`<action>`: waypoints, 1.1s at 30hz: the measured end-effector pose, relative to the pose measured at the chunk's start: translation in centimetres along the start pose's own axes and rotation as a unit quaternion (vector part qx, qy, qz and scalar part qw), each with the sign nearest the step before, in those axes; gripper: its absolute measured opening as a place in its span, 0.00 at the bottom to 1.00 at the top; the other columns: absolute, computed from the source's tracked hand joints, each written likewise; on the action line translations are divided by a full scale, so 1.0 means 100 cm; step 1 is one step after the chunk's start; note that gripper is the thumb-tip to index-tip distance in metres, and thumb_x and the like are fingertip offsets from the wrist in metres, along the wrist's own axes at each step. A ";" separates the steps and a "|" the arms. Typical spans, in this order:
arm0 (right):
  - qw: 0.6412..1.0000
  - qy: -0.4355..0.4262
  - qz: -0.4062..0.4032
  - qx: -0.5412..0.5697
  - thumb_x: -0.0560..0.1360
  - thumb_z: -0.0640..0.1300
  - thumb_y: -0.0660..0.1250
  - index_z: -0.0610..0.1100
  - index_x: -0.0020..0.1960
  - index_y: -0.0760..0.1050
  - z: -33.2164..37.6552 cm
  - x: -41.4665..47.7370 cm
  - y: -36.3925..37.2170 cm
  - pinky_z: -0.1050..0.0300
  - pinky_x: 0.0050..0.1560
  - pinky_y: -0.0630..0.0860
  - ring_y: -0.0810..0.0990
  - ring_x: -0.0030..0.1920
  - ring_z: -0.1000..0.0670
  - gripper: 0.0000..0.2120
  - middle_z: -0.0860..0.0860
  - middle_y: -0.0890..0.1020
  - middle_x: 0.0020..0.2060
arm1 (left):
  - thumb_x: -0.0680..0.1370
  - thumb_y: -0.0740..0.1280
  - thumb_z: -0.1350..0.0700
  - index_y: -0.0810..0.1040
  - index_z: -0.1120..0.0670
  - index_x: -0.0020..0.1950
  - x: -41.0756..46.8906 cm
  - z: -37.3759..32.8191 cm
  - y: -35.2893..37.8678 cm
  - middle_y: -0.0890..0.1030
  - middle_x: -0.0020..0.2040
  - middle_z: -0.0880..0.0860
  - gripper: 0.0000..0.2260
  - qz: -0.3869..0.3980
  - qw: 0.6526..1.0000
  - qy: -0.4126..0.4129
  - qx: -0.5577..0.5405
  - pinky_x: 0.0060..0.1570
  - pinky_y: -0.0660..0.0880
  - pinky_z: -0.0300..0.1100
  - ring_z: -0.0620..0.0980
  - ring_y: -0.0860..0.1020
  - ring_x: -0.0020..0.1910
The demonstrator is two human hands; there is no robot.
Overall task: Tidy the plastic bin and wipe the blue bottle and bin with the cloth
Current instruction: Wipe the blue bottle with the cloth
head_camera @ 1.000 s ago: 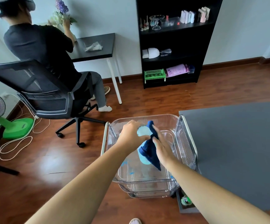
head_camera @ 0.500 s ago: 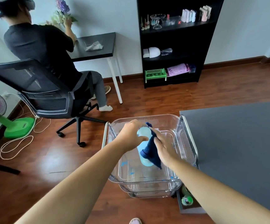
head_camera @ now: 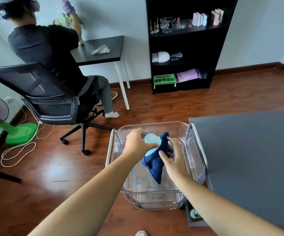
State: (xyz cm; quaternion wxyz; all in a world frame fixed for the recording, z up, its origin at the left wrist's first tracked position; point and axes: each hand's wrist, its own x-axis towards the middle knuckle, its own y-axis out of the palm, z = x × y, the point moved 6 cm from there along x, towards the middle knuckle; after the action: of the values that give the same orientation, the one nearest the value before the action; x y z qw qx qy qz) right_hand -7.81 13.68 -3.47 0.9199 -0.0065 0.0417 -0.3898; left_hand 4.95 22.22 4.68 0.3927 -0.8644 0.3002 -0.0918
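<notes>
Over the clear plastic bin (head_camera: 195,150), the left hand (head_camera: 137,143) has its fingers closed around the blue bottle (head_camera: 150,139), which stands roughly upright, while the right hand (head_camera: 173,160) presses the dark cloth (head_camera: 156,164) against it with spread fingers.

head cam — worn high, facing forward-down | close over plastic bin (head_camera: 195,150) — single view

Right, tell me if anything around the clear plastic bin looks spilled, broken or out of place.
Nothing stands out. The clear plastic bin sits level, apparently nested on similar ones, beside the grey table. The left hand holds the light blue bottle while the right hand presses the dark blue cloth on it.
</notes>
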 end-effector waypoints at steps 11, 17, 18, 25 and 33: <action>0.974 0.030 0.211 -0.076 0.83 0.46 0.49 0.67 0.63 0.67 0.015 0.042 0.012 0.61 0.63 0.65 0.72 0.65 0.54 0.18 0.56 0.75 0.64 | 0.67 0.77 0.51 0.78 0.51 0.60 0.014 -0.007 0.004 0.80 0.56 0.49 0.23 0.091 0.991 0.082 0.058 0.51 0.73 0.37 0.43 0.75 0.51; 0.992 -0.018 0.098 -0.083 0.82 0.43 0.53 0.60 0.73 0.60 -0.011 0.006 0.012 0.60 0.71 0.60 0.64 0.71 0.58 0.22 0.59 0.65 0.72 | 0.68 0.77 0.52 0.78 0.52 0.62 0.013 -0.009 0.006 0.80 0.58 0.50 0.23 0.095 0.989 0.097 0.056 0.50 0.69 0.36 0.43 0.74 0.51; 0.992 -0.018 0.098 -0.084 0.82 0.43 0.53 0.61 0.71 0.63 -0.009 0.008 0.010 0.59 0.70 0.62 0.66 0.69 0.59 0.21 0.60 0.67 0.70 | 0.68 0.77 0.52 0.78 0.52 0.62 0.013 -0.009 0.005 0.79 0.59 0.50 0.23 0.100 0.989 0.096 0.056 0.51 0.70 0.36 0.44 0.74 0.53; 0.971 0.016 0.189 -0.146 0.81 0.43 0.54 0.68 0.54 0.67 0.017 0.047 0.010 0.54 0.60 0.68 0.75 0.59 0.51 0.18 0.56 0.77 0.57 | 0.71 0.75 0.57 0.76 0.50 0.66 0.019 -0.015 0.001 0.77 0.64 0.51 0.23 0.165 0.980 0.086 0.066 0.63 0.73 0.45 0.50 0.75 0.63; 0.988 -0.079 0.012 -0.133 0.75 0.38 0.65 0.54 0.50 0.74 0.018 0.017 -0.007 0.53 0.57 0.74 0.78 0.52 0.54 0.11 0.61 0.78 0.47 | 0.66 0.78 0.48 0.75 0.51 0.61 0.004 -0.001 0.000 0.76 0.57 0.49 0.26 0.015 0.999 0.048 0.010 0.55 0.75 0.42 0.46 0.74 0.56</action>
State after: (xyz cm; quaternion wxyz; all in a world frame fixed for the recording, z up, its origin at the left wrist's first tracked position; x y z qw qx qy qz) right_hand -6.96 11.94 -1.72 0.9158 -0.1588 0.0201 -0.3684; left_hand 5.26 21.89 4.77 0.3879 -0.8504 0.3304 -0.1308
